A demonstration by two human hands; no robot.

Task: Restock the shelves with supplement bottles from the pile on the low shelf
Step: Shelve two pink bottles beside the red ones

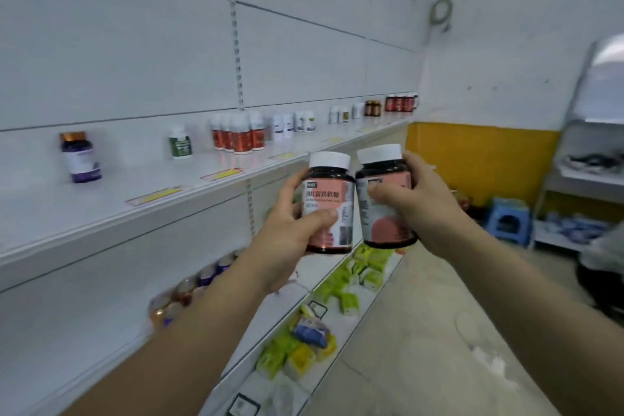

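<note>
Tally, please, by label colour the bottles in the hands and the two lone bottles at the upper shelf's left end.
Pink-label bottles: 2
Purple-label bottle: 1
Green-label bottle: 1
Total: 4

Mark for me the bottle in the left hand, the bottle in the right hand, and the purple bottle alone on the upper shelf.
Left-hand bottle [329, 191]: head view, on its pink label.
Right-hand bottle [380, 154]: head view, on its white cap.
Purple bottle [82, 159]: head view, on its label, mid-body.
</note>
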